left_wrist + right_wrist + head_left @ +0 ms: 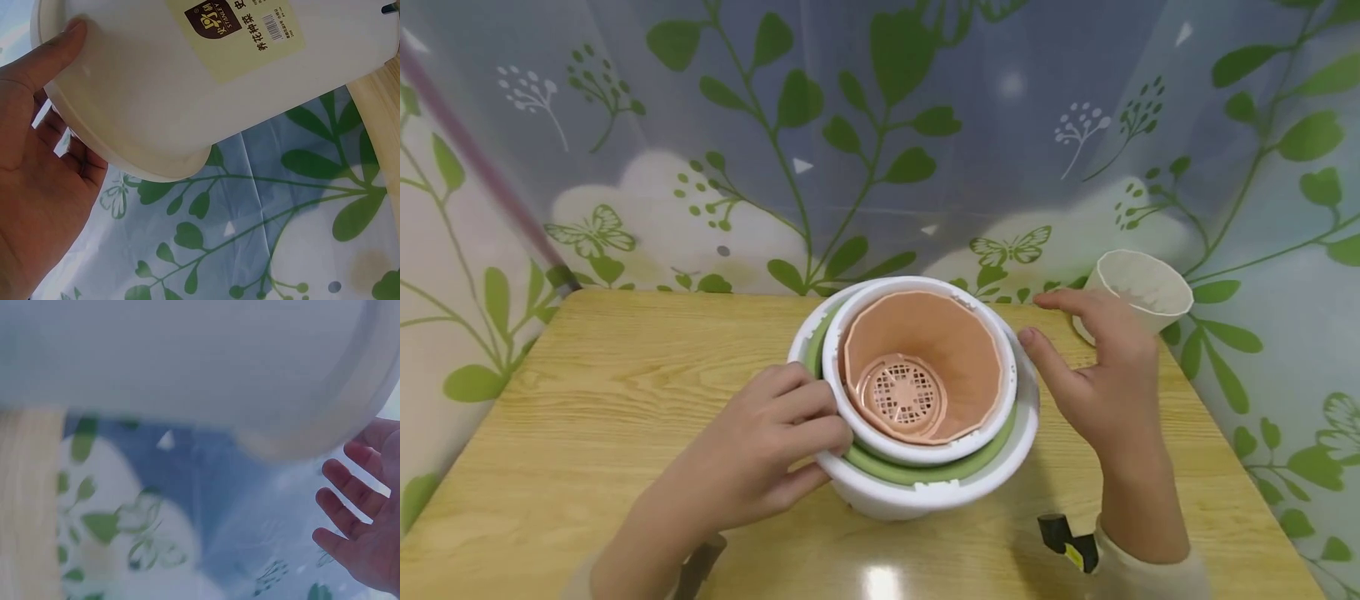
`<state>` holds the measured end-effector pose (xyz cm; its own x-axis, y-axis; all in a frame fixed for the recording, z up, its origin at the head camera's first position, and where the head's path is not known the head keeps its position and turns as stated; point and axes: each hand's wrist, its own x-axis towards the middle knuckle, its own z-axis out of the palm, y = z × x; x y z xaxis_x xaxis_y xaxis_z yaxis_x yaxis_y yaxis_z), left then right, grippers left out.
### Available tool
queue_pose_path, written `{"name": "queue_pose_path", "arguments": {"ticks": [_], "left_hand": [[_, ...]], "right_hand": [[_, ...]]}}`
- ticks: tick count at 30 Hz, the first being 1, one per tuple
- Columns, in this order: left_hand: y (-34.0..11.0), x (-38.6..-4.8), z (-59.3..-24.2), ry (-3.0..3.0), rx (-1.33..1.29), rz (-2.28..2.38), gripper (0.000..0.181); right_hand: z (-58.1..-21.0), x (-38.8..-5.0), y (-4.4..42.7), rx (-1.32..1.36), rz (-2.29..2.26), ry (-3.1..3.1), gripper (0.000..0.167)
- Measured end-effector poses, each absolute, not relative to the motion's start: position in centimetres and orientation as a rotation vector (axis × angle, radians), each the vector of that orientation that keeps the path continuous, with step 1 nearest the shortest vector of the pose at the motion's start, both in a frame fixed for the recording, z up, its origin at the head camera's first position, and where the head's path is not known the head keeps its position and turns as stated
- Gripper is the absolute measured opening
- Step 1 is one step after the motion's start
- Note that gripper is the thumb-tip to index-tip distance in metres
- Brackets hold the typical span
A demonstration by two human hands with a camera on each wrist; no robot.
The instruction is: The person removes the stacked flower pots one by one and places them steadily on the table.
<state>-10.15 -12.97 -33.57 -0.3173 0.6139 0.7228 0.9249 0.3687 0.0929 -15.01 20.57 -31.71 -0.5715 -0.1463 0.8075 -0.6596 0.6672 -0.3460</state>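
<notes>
A large white pot [925, 498] stands at the table's middle; nested in it are a green pot [891, 471], a smaller white pot [831, 367] and a peach pot [958, 367] with a perforated base. My left hand [775, 442] grips the large pot's rim on its left side; in the left wrist view the thumb lies on the outer wall [144, 81], below the rim, beside a printed label [244, 31]. My right hand [1108, 375] is spread just right of the rim, holding nothing; in the right wrist view its fingers [350, 487] are apart near the white wall [187, 362].
A cream pot [1150, 287] stands at the table's back right corner, behind my right hand. The wooden table [647, 367] meets a leaf-patterned curtain [820, 167] along its back edge. Dark objects [1067, 537] lie beside my right wrist.
</notes>
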Motion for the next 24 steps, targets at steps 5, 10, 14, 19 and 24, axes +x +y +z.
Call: {"name": "queue_pose_path", "arguments": {"ticks": [5,10,14,19,24], "left_hand": [[-12.9,-10.2,-33.6,-2.049,-1.329,-0.682,0.020],[-12.9,-10.3,-33.5,-2.045,-1.335,-0.681,0.020],[-12.9,-10.2,-33.5,-2.033,-1.342,-0.687,0.020],[-12.9,-10.2,-33.5,-2.030,-1.341,-0.692,0.020],[-12.9,-10.2,-33.5,-2.034,-1.341,-0.698,0.020]], "right_hand": [[-30.6,-12.9,18.2,0.728,0.955,-1.961,0.029],[-30.3,-12.1,17.0,0.836,0.974,-1.945,0.031],[-30.4,-11.8,16.4,0.960,0.950,-1.943,0.034],[-30.4,-11.5,15.6,1.134,0.932,-1.935,0.033],[-30.4,-11.2,14.9,1.257,0.908,-1.961,0.032]]}}
